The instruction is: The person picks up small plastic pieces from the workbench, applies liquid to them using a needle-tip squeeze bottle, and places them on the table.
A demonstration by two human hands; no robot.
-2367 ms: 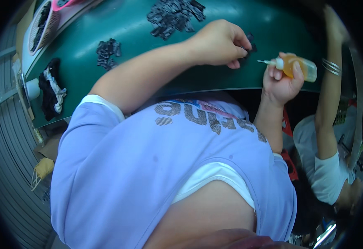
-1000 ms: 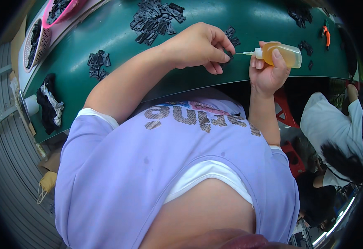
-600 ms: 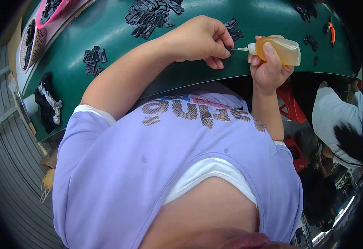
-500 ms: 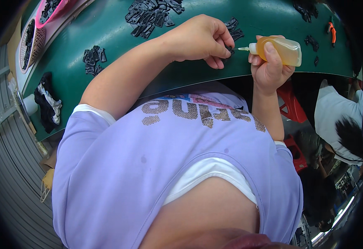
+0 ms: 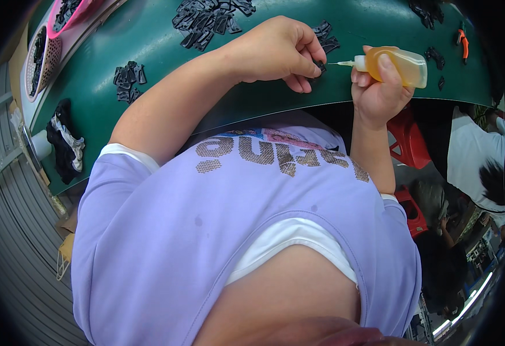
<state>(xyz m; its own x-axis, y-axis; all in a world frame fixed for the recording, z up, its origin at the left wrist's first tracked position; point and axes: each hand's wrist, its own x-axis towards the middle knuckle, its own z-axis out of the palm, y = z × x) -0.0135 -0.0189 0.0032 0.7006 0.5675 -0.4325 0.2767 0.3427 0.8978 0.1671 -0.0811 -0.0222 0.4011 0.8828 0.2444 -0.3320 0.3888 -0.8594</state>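
Note:
My left hand (image 5: pixel 284 53) is closed, pinching a small black plastic part (image 5: pixel 320 68) between thumb and fingers; most of the part is hidden. My right hand (image 5: pixel 379 92) wraps round a clear squeeze bottle (image 5: pixel 405 66) of yellowish liquid, tilted almost level. Its white cap and thin needle tip (image 5: pixel 342 63) point left at the black part, with the tip's end close to it; I cannot tell whether they touch. Just beyond my left fingers lies a small group of black plastic parts (image 5: pixel 326 36) on the green table (image 5: pixel 229 104).
A large heap of black parts (image 5: pixel 206 20) lies farther back, a smaller pile (image 5: pixel 128 81) at left. Baskets (image 5: pixel 47 63) with black parts stand at the far left, near a dark cloth (image 5: pixel 63 141). Orange-handled cutters (image 5: pixel 464 46) lie at right. A person in white (image 5: pixel 474 155) is beyond red stools (image 5: pixel 408 138).
My right hand has shifted the bottle slightly right and up, drawing the needle tip back a little from the black part. My left hand stays nearly in place.

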